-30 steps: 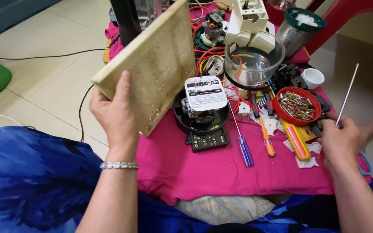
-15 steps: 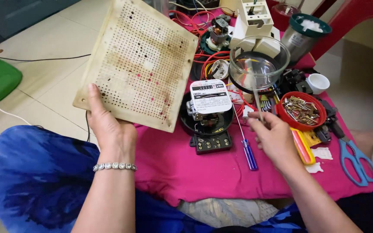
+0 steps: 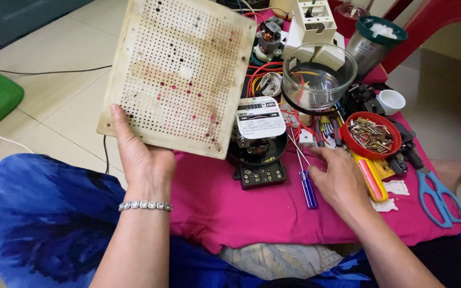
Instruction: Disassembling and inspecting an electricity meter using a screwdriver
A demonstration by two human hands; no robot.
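Head camera is looking down at a low table with a pink cloth point(image 3: 252, 208) over it, and lots of small parts are lying on top. The biggest thing in hand is the perforated board point(image 3: 180, 72), a flat cream sheet full of tiny holes. The left hand point(image 3: 142, 160) is gripping its bottom edge, thumb on the front and the other fingers hidden behind, and is holding it up, tilted, above the cloth's left side. The board looks stiff and quite light, since one hand is carrying it. Its edges seem the best place to grab; the middle is all holes.

Next comes the black meter point(image 3: 260, 141), sitting just right of the board. Then the red bowl point(image 3: 372, 136) of little metal bits.

The right hand point(image 3: 340, 178) is resting on the cloth with fingers spread loose. It is touching or almost touching the blue screwdriver point(image 3: 308, 186), thin and hard, but not closing on it.
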